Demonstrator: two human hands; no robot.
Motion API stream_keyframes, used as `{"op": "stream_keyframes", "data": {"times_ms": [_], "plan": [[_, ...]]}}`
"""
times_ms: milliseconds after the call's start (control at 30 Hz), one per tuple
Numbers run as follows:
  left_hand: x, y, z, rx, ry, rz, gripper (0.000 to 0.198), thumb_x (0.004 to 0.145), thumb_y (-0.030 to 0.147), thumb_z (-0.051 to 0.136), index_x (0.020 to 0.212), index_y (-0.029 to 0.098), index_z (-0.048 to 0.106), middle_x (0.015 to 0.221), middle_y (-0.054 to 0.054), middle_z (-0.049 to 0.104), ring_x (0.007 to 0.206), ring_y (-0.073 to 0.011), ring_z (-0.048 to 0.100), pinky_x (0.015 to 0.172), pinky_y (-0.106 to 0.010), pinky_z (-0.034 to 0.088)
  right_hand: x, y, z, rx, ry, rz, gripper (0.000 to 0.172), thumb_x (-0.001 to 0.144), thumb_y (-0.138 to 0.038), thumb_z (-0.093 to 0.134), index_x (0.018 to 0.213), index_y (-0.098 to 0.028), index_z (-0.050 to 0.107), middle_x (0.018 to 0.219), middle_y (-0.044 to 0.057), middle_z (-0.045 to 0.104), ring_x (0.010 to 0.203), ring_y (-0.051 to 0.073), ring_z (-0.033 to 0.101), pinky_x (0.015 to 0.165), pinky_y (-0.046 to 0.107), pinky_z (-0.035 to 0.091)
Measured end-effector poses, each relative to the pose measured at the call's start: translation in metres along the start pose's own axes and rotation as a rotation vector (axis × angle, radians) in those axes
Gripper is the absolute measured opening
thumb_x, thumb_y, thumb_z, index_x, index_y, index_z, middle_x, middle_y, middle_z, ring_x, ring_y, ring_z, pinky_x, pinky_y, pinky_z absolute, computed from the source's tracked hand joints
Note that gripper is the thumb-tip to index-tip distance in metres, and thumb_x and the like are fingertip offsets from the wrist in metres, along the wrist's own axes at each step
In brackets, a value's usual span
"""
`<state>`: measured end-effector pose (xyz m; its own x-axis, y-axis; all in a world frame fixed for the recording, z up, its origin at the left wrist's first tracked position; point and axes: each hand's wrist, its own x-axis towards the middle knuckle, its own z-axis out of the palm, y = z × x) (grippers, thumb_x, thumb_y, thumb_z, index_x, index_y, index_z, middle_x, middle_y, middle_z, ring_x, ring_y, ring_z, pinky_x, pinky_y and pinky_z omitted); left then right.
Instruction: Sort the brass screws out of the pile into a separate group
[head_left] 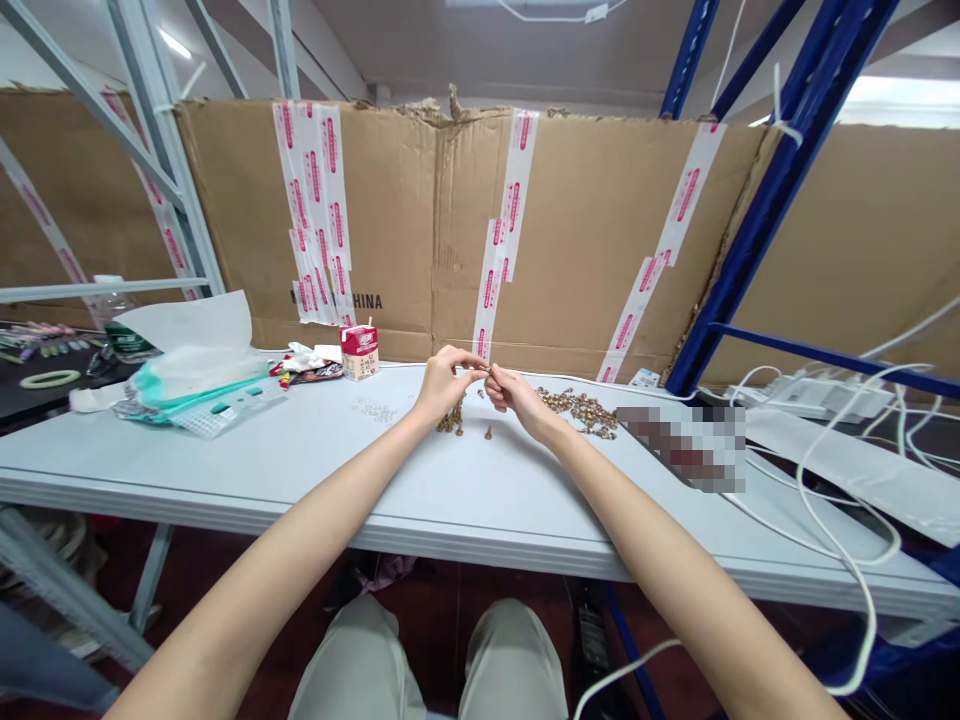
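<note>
My left hand point(444, 385) and my right hand point(517, 394) meet above the white table point(322, 470), their fingertips pinching a small brass fitting point(487, 371) between them. Its exact shape is hidden by my fingers. A long heap of brass screws point(577, 412) lies to the right of my right hand. A smaller cluster of brass screws point(452, 420) sits just below my left palm, and a single brass screw point(488, 434) stands apart below my hands. Tiny pale rings point(375, 411) are scattered left of my left hand.
A tissue pack point(195, 350) and a plastic-wrapped packet lie at the table's left, with a small red-and-white carton point(360, 352) behind them. Cardboard sheeting point(585, 220) and blue rack posts point(780, 190) stand behind the table. White cables point(840, 490) run across the right end.
</note>
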<state>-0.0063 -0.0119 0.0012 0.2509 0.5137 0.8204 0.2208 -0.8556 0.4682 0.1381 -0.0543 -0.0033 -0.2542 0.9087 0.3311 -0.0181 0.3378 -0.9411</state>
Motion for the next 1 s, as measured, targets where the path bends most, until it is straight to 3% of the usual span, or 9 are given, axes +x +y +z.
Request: {"op": "stream_keyframes", "data": {"times_ms": [167, 300, 433, 800, 1000], "plan": [[-0.0005, 0.0002, 0.0012, -0.007, 0.006, 0.035, 0.008, 0.069, 0.024, 0.064, 0.075, 0.02, 0.067, 0.073, -0.001, 0.066, 0.072, -0.0136, 0.051, 0.062, -0.026, 0.037, 0.0014, -0.0001, -0.0018, -0.038, -0.019, 0.027, 0.042, 0.081, -0.055, 0.038, 0.061, -0.019, 0.03, 0.052, -0.006, 0.023, 0.044, 0.007, 0.02, 0.042, 0.022, 0.017], [0.0, -0.0005, 0.0007, -0.033, 0.046, -0.033, 0.009, 0.067, 0.023, 0.066, 0.075, 0.019, 0.068, 0.073, -0.001, 0.066, 0.069, -0.0131, 0.05, 0.06, -0.025, 0.037, 0.0013, -0.0017, -0.0002, -0.211, 0.101, -0.136, 0.037, 0.082, -0.053, 0.038, 0.072, -0.018, 0.04, 0.055, -0.005, 0.036, 0.046, 0.007, 0.03, 0.043, 0.021, 0.022], [0.0011, -0.0005, 0.0003, -0.039, 0.045, -0.066, 0.01, 0.067, 0.025, 0.066, 0.076, 0.019, 0.067, 0.074, -0.001, 0.066, 0.069, -0.013, 0.05, 0.061, -0.025, 0.037, 0.0004, -0.0001, -0.0002, -0.299, 0.11, -0.215, 0.03, 0.082, -0.049, 0.042, 0.079, -0.019, 0.043, 0.057, -0.005, 0.04, 0.046, 0.007, 0.032, 0.044, 0.02, 0.025], [-0.0006, 0.0047, 0.0003, -0.007, -0.029, 0.023, 0.009, 0.073, 0.023, 0.06, 0.08, 0.019, 0.063, 0.079, -0.001, 0.064, 0.079, -0.0143, 0.05, 0.067, -0.026, 0.039, 0.0017, -0.0011, 0.0015, -0.143, 0.092, -0.128, 0.038, 0.079, -0.052, 0.045, 0.066, -0.018, 0.038, 0.056, -0.005, 0.03, 0.046, 0.006, 0.026, 0.042, 0.021, 0.019], [-0.003, 0.0028, 0.0018, -0.006, -0.097, -0.01, 0.017, 0.074, 0.028, 0.06, 0.089, 0.02, 0.063, 0.085, 0.0, 0.065, 0.08, -0.0147, 0.05, 0.072, -0.027, 0.039, 0.0004, -0.003, 0.002, -0.125, 0.127, -0.055, 0.038, 0.078, -0.053, 0.046, 0.065, -0.017, 0.038, 0.055, -0.005, 0.031, 0.046, 0.006, 0.026, 0.043, 0.022, 0.017]]}}
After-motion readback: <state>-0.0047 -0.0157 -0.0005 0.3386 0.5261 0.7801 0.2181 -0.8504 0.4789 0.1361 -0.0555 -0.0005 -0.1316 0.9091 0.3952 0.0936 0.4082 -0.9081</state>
